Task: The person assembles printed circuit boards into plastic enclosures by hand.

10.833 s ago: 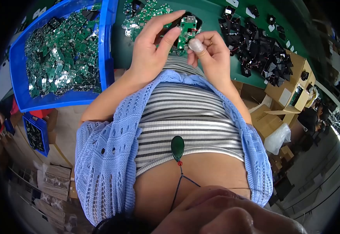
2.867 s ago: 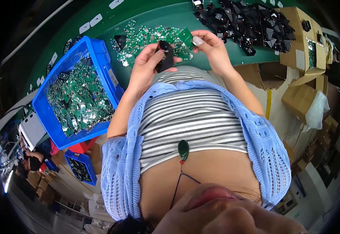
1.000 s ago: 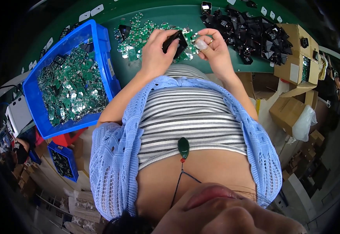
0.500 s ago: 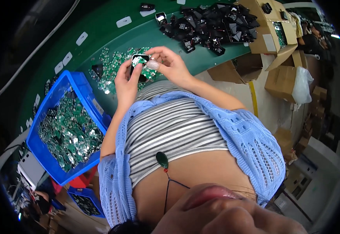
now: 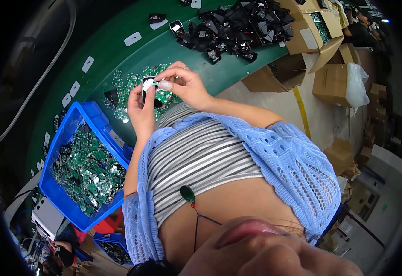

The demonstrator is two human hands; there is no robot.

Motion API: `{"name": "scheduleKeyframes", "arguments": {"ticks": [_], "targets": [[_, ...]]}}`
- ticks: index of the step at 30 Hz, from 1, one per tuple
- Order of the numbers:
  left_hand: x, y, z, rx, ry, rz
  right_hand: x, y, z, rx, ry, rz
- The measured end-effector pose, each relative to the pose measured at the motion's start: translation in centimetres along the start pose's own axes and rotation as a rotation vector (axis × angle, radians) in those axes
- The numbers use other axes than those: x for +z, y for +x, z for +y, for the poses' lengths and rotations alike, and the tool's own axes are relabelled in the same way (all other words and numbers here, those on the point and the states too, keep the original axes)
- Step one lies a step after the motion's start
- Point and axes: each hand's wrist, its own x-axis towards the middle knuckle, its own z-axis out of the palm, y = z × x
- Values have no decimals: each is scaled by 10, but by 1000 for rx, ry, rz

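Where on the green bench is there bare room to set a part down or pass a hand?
Bare green bench shows between the loose circuit boards and the heap of black housings, and right of the right hand. The strip by the white labels is open too. The blue bin is packed with boards.

An electronics assembly workshop is showing here: a blue bin [image 5: 69,138] brimming with green circuit boards [image 5: 88,168], black housings [image 5: 242,23] covering the green counter [image 5: 228,73], cardboard boxes [image 5: 334,78] standing around.

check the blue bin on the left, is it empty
No, the blue bin is heaped with green circuit boards, lying beside the left hand.
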Motion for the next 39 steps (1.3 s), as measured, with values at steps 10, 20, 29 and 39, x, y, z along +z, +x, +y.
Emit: {"name": "scheduleKeyframes", "arguments": {"ticks": [10,20,29,39], "targets": [[-7,4,-13,-91,-44,-11,7,13,-24,-592,-801,-109],[-5,2,-10,-47,43,-62,7,11,-10,-463,-614,-88],[-4,1,19,343,92,-36,-2,26,-38,-361,-591,-163],[-2,-8,35,436,342,52,-6,37,-64,-581,-907,-305]]}}
